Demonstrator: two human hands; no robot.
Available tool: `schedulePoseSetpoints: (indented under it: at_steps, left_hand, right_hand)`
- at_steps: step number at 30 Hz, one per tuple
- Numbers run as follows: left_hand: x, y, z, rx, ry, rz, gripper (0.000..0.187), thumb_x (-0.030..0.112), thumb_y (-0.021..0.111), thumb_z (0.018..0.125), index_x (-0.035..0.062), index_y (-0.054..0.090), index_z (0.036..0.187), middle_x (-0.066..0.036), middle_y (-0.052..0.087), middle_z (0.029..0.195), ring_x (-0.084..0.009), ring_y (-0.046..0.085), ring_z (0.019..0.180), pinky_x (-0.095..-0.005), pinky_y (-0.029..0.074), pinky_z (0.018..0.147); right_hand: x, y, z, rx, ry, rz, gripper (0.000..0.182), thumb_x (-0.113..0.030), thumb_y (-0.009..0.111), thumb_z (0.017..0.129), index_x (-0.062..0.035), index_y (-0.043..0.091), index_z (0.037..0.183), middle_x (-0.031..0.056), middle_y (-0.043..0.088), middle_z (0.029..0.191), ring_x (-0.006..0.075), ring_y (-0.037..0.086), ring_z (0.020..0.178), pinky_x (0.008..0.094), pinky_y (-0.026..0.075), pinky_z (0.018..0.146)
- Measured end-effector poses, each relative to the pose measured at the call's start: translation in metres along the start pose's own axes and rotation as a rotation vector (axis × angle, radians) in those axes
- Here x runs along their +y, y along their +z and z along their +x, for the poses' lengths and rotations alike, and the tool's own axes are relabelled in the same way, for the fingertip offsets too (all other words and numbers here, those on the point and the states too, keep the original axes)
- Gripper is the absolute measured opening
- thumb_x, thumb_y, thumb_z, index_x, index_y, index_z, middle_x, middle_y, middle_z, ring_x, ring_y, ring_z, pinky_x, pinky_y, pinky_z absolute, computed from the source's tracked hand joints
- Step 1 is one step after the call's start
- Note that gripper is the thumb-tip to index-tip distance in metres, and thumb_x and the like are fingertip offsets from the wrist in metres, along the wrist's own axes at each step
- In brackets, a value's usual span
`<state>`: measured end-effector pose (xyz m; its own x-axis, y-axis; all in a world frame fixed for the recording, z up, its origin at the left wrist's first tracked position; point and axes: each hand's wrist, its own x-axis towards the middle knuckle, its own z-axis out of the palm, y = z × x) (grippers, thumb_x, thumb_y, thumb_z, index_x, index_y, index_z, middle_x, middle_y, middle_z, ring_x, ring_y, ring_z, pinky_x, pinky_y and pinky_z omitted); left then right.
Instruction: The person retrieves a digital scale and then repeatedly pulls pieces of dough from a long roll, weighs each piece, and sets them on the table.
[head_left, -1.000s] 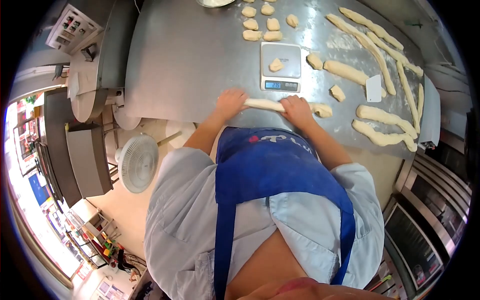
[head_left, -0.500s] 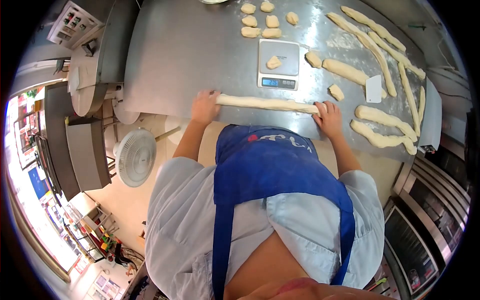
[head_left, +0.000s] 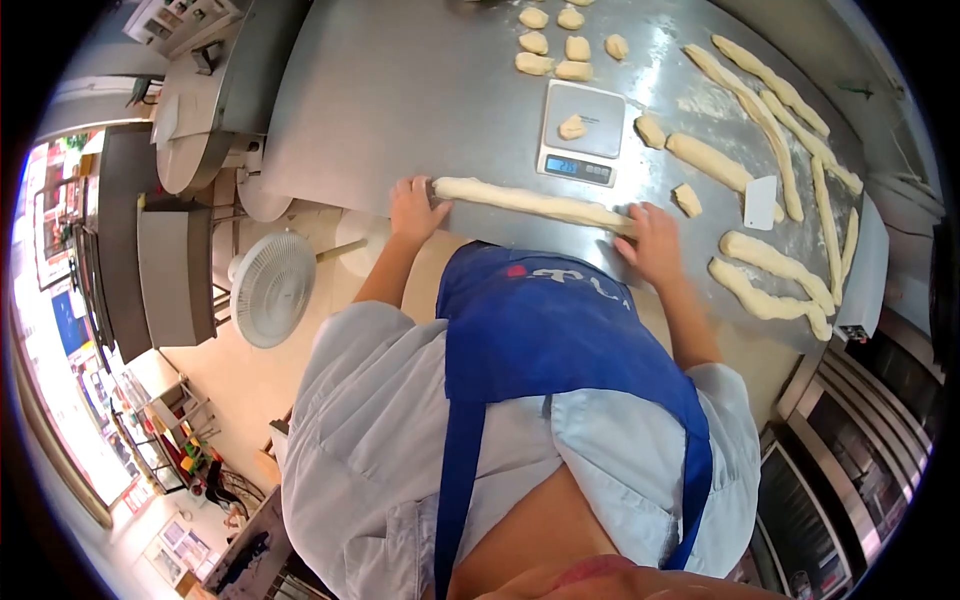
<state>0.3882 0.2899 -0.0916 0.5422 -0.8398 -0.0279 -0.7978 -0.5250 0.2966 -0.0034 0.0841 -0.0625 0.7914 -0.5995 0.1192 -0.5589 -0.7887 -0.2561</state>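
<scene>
A long rope of dough [head_left: 530, 202] lies across the steel table near its front edge. Beside its left end rests my left hand [head_left: 413, 210], fingers stretched on the table and thumb apart. My right hand [head_left: 655, 243] has its fingers and thumb around the rope's right end, which is partly hidden there. Just beyond the rope stands a digital scale [head_left: 585, 135] with a lit display and a small dough piece [head_left: 572, 127] on its plate. A loose dough piece [head_left: 687, 200] sits on the table beyond my right hand.
Several cut dough pieces [head_left: 577, 48] sit behind the scale. On the right lie a thick dough log [head_left: 705, 160], a white scraper [head_left: 760, 203] and several dough strips [head_left: 765, 80] on the floured steel table [head_left: 400, 90]. A fan [head_left: 272, 288] stands left, below table level.
The view has shifted, so the table's contents appear farther right. My left hand's thumb has come away from the rope's left end; my right hand stays at the right end.
</scene>
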Motion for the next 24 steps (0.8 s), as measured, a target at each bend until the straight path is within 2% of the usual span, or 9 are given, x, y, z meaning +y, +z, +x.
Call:
schedulePoseSetpoints:
  at_steps: [6, 8, 9, 11, 12, 14, 16, 19, 24]
  left_hand:
    - [0.011, 0.051, 0.012, -0.137, -0.115, -0.293, 0.046, 0.026, 0.071, 0.084, 0.0048, 0.055, 0.122, -0.014, 0.061, 0.115, -0.0320, 0.056, 0.109, -0.0479, 0.046, 0.092]
    - [0.040, 0.043, 0.013, -0.105, -0.499, -1.403, 0.047, 0.032, 0.068, 0.089, 0.0073, 0.051, 0.126, -0.012, 0.060, 0.117, -0.0301, 0.058, 0.110, -0.0466, 0.049, 0.092]
    - [0.045, 0.053, 0.011, -0.110, -0.493, -1.402, 0.047, 0.032, 0.068, 0.089, 0.0073, 0.051, 0.126, -0.012, 0.060, 0.117, -0.0301, 0.058, 0.110, -0.0466, 0.049, 0.092]
    - [0.049, 0.076, 0.007, -0.512, -0.651, -2.242, 0.048, 0.039, 0.065, 0.092, 0.0096, 0.049, 0.127, -0.010, 0.059, 0.119, -0.0294, 0.059, 0.112, -0.0473, 0.049, 0.096]
    - [0.060, 0.073, 0.007, -0.516, -0.646, -2.244, 0.048, 0.039, 0.065, 0.092, 0.0096, 0.049, 0.127, -0.010, 0.059, 0.119, -0.0294, 0.059, 0.112, -0.0473, 0.049, 0.096]
    - [0.096, 0.042, 0.012, -0.644, -1.130, -2.021, 0.048, 0.041, 0.064, 0.092, 0.0103, 0.050, 0.126, -0.011, 0.058, 0.122, -0.0287, 0.058, 0.111, -0.0476, 0.048, 0.097]
    - [0.112, 0.034, 0.014, -0.494, -1.195, -2.056, 0.038, 0.037, 0.065, 0.092, 0.0111, 0.054, 0.118, -0.009, 0.060, 0.110, -0.0257, 0.058, 0.102, -0.0462, 0.049, 0.092]
    - [0.093, 0.046, 0.018, -0.195, -1.048, -2.048, 0.028, 0.033, 0.066, 0.091, 0.0115, 0.058, 0.107, -0.004, 0.059, 0.086, -0.0204, 0.057, 0.077, -0.0419, 0.050, 0.083]
    - [0.028, 0.005, 0.029, -0.772, -0.660, -1.972, 0.025, 0.030, 0.065, 0.088, 0.0094, 0.062, 0.101, 0.002, 0.049, 0.060, -0.0132, 0.049, 0.053, -0.0385, 0.050, 0.074]
  right_hand:
    - [-0.108, 0.058, 0.102, -0.104, -0.177, 0.390, 0.053, -0.025, 0.074, 0.077, -0.0055, 0.055, 0.122, 0.0185, 0.058, 0.119, 0.0369, 0.056, 0.112, 0.0440, 0.046, 0.097]
    - [-0.124, 0.077, 0.120, -0.151, -0.124, 0.448, 0.051, -0.025, 0.074, 0.077, -0.0048, 0.057, 0.120, 0.0183, 0.058, 0.116, 0.0372, 0.057, 0.110, 0.0437, 0.047, 0.096]
    - [-0.127, 0.083, 0.127, -0.282, -0.084, 0.440, 0.047, -0.025, 0.073, 0.077, -0.0046, 0.059, 0.117, 0.0181, 0.058, 0.114, 0.0371, 0.057, 0.108, 0.0437, 0.047, 0.094]
    - [-0.138, 0.083, 0.132, -0.408, -0.037, 0.429, 0.044, -0.024, 0.073, 0.077, -0.0044, 0.061, 0.115, 0.0180, 0.058, 0.112, 0.0370, 0.057, 0.107, 0.0438, 0.048, 0.092]
    - [-0.146, 0.077, 0.128, -0.369, -0.038, 0.438, 0.042, -0.024, 0.072, 0.079, -0.0046, 0.062, 0.114, 0.0177, 0.059, 0.112, 0.0365, 0.057, 0.106, 0.0437, 0.048, 0.091]
    - [-0.149, 0.059, 0.121, -0.338, -0.042, 0.438, 0.039, -0.024, 0.071, 0.080, -0.0049, 0.063, 0.113, 0.0174, 0.059, 0.113, 0.0361, 0.058, 0.106, 0.0437, 0.048, 0.091]
    - [-0.146, 0.039, 0.114, -0.198, -0.132, 0.663, 0.041, -0.026, 0.071, 0.080, -0.0056, 0.062, 0.115, 0.0158, 0.060, 0.113, 0.0357, 0.058, 0.105, 0.0431, 0.048, 0.091]
    - [-0.096, 0.034, 0.087, -0.112, -0.129, 0.400, 0.045, -0.029, 0.073, 0.078, -0.0073, 0.063, 0.115, 0.0138, 0.060, 0.113, 0.0326, 0.058, 0.106, 0.0437, 0.047, 0.091]
    - [-0.024, 0.032, 0.016, -0.214, -0.081, 0.299, 0.045, -0.028, 0.076, 0.076, -0.0088, 0.063, 0.115, 0.0115, 0.059, 0.111, 0.0315, 0.058, 0.099, 0.0404, 0.047, 0.091]
